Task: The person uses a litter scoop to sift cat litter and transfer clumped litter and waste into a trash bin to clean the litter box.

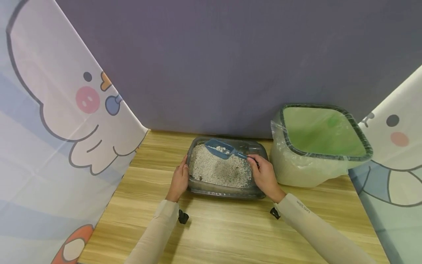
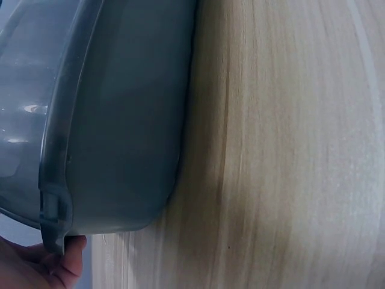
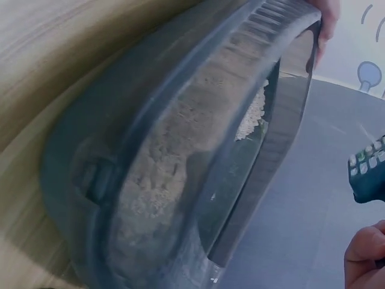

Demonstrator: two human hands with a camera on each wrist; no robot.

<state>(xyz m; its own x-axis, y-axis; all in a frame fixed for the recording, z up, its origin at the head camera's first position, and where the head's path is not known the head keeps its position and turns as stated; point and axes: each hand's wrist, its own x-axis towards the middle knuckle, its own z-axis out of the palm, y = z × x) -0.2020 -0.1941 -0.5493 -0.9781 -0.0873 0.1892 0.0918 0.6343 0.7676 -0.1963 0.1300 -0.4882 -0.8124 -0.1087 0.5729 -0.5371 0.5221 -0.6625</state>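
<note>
A grey litter box [image 1: 224,192] with pale granular litter [image 1: 207,168] sits on the table. My left hand [image 1: 179,180] holds its left end; in the left wrist view, thumb and fingers [image 2: 73,259] pinch the rim of the box [image 2: 120,120]. By its handle, my right hand [image 1: 266,180] grips a blue litter scoop [image 1: 214,143], held over the far part of the litter with some pale grains in its pan. Slots show in the scoop [image 3: 367,177] at the right wrist view's edge. A small dark clump [image 1: 200,178] lies near the box's front left corner.
A bin [image 1: 310,168] lined with a translucent bag, with a dark rim, stands right of the litter box. The wooden table [image 1: 224,234] meets a grey back wall [image 1: 197,73]. Cartoon-printed sheets [image 1: 39,165] hang at both sides.
</note>
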